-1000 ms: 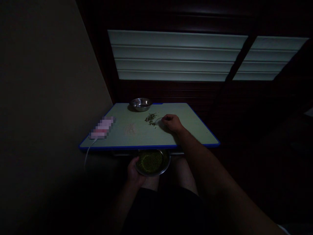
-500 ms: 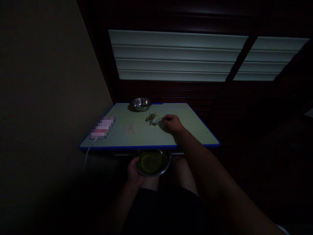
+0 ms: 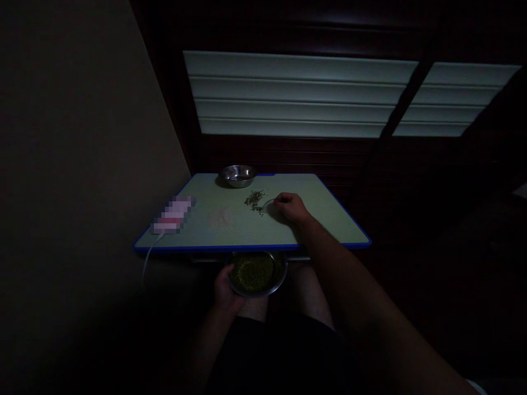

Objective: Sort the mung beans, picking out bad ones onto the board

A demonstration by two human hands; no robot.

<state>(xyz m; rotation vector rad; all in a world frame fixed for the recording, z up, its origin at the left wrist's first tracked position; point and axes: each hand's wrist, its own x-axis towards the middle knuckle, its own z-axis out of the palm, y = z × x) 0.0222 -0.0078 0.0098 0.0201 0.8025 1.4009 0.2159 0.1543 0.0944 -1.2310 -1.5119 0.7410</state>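
My left hand (image 3: 227, 291) is closed on the rim of a metal bowl (image 3: 284, 274), thumb over the edge. The bowl is held below the table's front edge, over my legs, with small green grains like mung beans (image 3: 253, 271) inside. Over the table, my right hand (image 3: 291, 207) pinches a small, pale, thin utensil that looks like a spoon (image 3: 268, 202). Its tip is at the right edge of a loose scatter of dark beans (image 3: 254, 198). The utensil's exact shape is hard to make out in the dim light.
A second metal bowl (image 3: 237, 176) stands at the back left of the pale, blue-edged table (image 3: 321, 230). A whitish patch of fine grains (image 3: 221, 218) lies left of the beans. At the left edge is a blurred-out phone (image 3: 173, 215) with a white cable (image 3: 149, 255) hanging down.
The utensil's tip has tilted slightly beside the beans, and my right hand has barely shifted. My left hand and its bowl have stayed in place.
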